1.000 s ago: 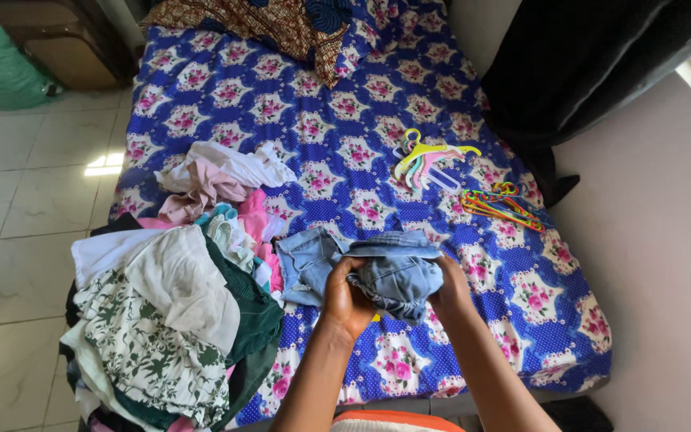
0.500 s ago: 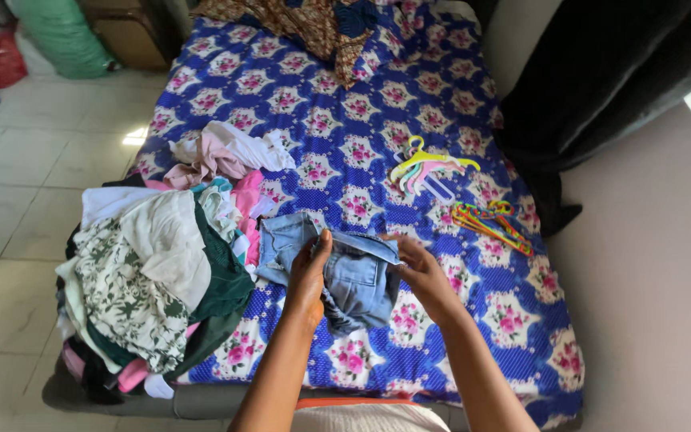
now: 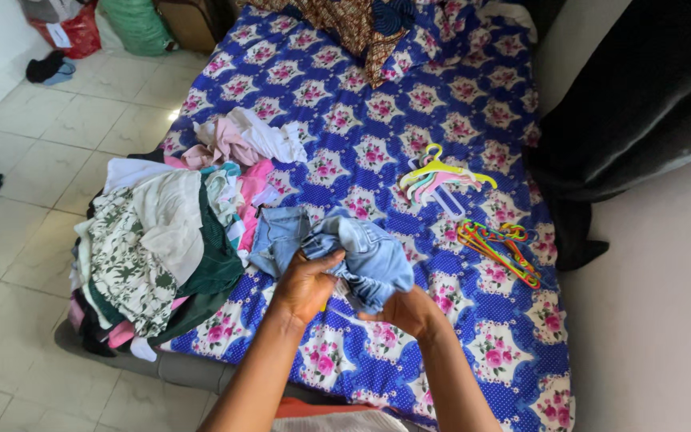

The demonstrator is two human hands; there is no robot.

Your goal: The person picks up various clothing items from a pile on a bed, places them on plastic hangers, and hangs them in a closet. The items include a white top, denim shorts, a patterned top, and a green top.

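Note:
A light blue denim garment [image 3: 361,252] is bunched above the bed's near edge. My left hand [image 3: 307,284] grips its left side from above. My right hand [image 3: 405,310] holds it from underneath on the right. Part of the denim [image 3: 277,236] trails left onto the blue bedsheet with pink flowers [image 3: 377,156]. A heap of mixed clothes [image 3: 161,248], white, green, floral and pink, lies just left of my hands.
Two bunches of coloured plastic hangers lie on the bed to the right, a pastel bunch [image 3: 441,178] and a bright bunch [image 3: 499,244]. A patterned brown pillow [image 3: 345,24] is at the head. A dark curtain [image 3: 641,104] hangs at the right. Tiled floor [image 3: 33,200] lies left.
My hands have gathered the denim into a tighter bunch; the right hand moved under it. The view has shifted so more floor shows at left.

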